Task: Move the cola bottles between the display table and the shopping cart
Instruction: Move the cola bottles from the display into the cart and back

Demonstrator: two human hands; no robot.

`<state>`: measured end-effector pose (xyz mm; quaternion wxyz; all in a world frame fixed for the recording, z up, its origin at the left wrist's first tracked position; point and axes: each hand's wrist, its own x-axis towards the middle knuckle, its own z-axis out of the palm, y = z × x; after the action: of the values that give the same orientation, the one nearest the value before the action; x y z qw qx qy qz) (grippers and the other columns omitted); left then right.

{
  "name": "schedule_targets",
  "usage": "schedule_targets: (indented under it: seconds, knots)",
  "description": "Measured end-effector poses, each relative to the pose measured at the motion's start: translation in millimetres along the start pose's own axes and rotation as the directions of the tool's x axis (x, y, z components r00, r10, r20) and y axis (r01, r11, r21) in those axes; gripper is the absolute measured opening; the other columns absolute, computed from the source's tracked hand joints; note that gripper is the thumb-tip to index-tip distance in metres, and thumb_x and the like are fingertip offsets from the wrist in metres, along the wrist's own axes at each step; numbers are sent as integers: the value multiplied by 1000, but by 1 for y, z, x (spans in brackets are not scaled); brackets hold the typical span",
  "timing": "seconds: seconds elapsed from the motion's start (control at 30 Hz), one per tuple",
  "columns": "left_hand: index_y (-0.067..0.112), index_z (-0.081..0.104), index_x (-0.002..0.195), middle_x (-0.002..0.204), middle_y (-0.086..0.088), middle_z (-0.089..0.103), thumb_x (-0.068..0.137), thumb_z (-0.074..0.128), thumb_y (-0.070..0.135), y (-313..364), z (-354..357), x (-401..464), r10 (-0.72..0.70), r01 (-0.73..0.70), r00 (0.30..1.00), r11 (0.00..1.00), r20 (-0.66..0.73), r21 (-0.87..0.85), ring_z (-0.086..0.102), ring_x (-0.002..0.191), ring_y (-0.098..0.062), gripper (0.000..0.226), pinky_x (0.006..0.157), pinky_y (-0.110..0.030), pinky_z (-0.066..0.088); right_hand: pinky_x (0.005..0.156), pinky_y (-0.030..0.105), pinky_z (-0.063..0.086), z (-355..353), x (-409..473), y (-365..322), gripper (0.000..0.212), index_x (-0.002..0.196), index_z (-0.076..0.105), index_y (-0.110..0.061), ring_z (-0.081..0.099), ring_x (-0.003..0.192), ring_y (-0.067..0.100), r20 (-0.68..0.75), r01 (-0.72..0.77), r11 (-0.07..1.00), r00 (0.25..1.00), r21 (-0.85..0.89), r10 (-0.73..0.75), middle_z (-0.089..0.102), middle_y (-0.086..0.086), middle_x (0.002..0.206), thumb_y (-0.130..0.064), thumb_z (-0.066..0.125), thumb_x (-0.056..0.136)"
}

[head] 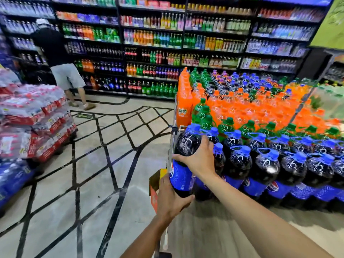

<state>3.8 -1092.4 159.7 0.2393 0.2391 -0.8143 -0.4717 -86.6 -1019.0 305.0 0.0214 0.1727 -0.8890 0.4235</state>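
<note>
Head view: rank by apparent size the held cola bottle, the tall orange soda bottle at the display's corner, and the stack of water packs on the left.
1. Stack of water packs
2. Held cola bottle, nearness inflates it
3. Orange soda bottle, unsure against the cola bottle

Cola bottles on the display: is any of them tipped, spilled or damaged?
Nothing stands out. The cola bottles stand upright in rows with caps on. The one at the corner is gripped by both hands, left low, right high.

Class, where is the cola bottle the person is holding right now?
In the head view, lower centre: the cola bottle is at the display's left corner, beside the other colas, left hand low on it, right hand higher.
</note>
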Motion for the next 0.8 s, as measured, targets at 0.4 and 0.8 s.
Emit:
schedule_targets:
  seconds: [0.4,0.8]
  knots:
    - [32,50,116,104,17,66,39,98,54,-33,50,57,-69,72,992,997,106,-22,64,95,-6,93,79,-16,51,102,44,46,11,47,23,126,149,31,0,52,129,37,127,95,918,991,-385,-49,45,14,140,-72,87,62]
    - [47,44,117,108,18,64,46,94,57,-78,77,78,-57,58,995,998,87,-15,63,102,-9,87,83,-36,55,89,42,48,54,46,52,115,122,55,-2,60,98,33,-27,82,823,993,-562,-118,59,10,110,-79,89,43]
